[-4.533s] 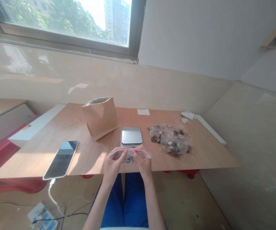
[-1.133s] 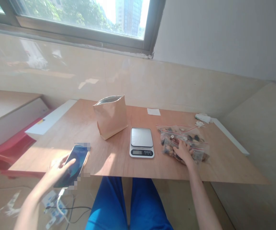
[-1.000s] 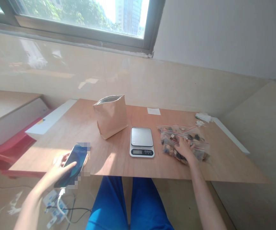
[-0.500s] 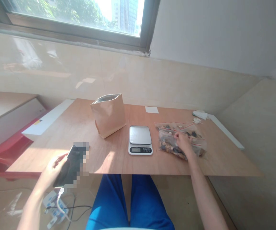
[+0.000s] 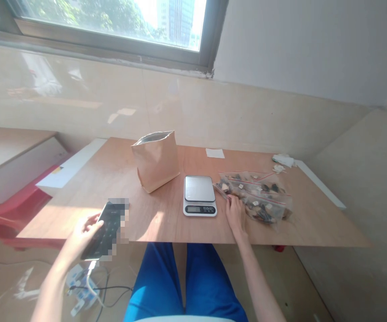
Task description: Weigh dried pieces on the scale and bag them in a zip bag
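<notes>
My left hand (image 5: 87, 230) is closed around a dark phone (image 5: 108, 228) at the table's front left edge, its thumb across the screen. A white charging cable (image 5: 91, 270) runs down from the phone's lower end. My right hand (image 5: 236, 212) is closed on the near left edge of a clear zip bag (image 5: 263, 210) with dark and pale dried pieces inside. Its fingertips are partly hidden. More such zip bags (image 5: 277, 187) lie behind and under it. A white kitchen scale (image 5: 199, 190) with a bare steel plate stands just left of this hand.
An open brown paper pouch (image 5: 156, 163) stands upright behind the scale. A white paper (image 5: 215, 153) lies at the table's back edge, and crumpled white wrapping (image 5: 283, 160) at the back right. Below on the left are a power strip (image 5: 82, 288) and a red chair (image 5: 42, 201).
My right hand has moved left and nearer to me, from the top of the bags to their left side. The front bag's left end has shifted towards the scale. My left hand keeps the phone.
</notes>
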Available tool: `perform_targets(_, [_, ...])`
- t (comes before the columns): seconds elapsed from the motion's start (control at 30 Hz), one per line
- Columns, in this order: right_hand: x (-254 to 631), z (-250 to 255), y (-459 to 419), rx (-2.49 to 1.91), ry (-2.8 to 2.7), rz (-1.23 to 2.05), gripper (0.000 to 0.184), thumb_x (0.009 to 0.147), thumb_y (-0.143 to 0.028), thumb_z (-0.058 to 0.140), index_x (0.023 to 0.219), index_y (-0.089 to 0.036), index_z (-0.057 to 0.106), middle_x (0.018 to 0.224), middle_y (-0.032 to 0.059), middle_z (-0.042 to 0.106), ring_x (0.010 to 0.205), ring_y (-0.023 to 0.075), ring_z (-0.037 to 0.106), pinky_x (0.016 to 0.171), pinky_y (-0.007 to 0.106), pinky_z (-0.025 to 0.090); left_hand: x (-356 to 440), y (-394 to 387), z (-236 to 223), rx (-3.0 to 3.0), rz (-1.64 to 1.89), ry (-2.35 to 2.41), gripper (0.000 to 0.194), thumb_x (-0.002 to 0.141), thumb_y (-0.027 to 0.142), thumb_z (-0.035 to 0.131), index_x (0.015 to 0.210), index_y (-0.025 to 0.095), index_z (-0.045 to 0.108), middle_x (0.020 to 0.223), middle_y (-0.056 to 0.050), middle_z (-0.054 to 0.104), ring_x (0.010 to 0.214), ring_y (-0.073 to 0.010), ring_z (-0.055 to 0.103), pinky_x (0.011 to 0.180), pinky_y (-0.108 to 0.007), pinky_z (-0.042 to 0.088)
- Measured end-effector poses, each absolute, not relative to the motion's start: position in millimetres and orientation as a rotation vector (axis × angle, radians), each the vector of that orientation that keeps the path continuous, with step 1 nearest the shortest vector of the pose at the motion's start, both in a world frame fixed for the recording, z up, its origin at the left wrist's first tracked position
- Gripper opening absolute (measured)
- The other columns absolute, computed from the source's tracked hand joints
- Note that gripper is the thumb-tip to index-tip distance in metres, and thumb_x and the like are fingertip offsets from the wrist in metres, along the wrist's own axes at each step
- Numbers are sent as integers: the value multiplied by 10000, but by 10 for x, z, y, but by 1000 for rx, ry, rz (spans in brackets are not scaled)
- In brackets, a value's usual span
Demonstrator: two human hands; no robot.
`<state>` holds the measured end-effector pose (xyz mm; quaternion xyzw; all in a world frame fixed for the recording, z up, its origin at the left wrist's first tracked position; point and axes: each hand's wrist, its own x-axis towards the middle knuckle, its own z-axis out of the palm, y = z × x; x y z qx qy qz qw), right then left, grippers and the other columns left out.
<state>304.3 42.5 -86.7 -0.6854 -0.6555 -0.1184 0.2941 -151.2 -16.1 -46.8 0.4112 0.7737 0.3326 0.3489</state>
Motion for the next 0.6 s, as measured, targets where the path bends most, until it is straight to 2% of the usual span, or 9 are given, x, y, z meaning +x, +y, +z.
perform_targets(0.13, [3077,-949,397,-1853,-1713,-252,289,896,-244,312,840,-162,583,810,98,616,750,225,521,693,319,362,-1498,-136,-437,1131,759,2040,629,647,571,474,1120,158,506,1195,-151,527,1016,-318,562,807,-443,485])
perform_targets(0.23, [3081,-931,401,-1846,-1698,-227,282,889,-255,325,809,-172,582,793,90,601,743,221,516,690,319,354,-1483,-112,-453,1198,715,2082,601,729,551,339,1131,132,494,1255,-167,476,1155,-319,470,945,-482,395])
perform_targets(0.3, [3082,-931,401,-1830,-1675,-197,272,885,-260,337,805,-175,583,787,85,599,751,219,519,698,318,355,-1466,-98,-486,1281,659,2131,615,726,562,325,1140,135,480,1245,-169,479,1214,-328,406,991,-508,336])
perform_targets(0.47, [3098,-956,367,-1812,-1660,-122,279,883,-287,349,809,-178,594,800,85,600,761,220,523,713,324,366,-1454,-81,-601,1430,509,2286,832,590,690,435,1195,119,436,1229,-217,455,1254,-411,337,984,-554,302])
perform_targets(0.6, [3101,-951,341,-1815,-1651,-88,274,875,-285,353,829,-177,601,815,89,601,780,227,524,729,334,378,-1466,-93,-609,1433,579,2244,818,563,718,423,1172,173,443,1190,-213,474,1226,-454,366,899,-587,342])
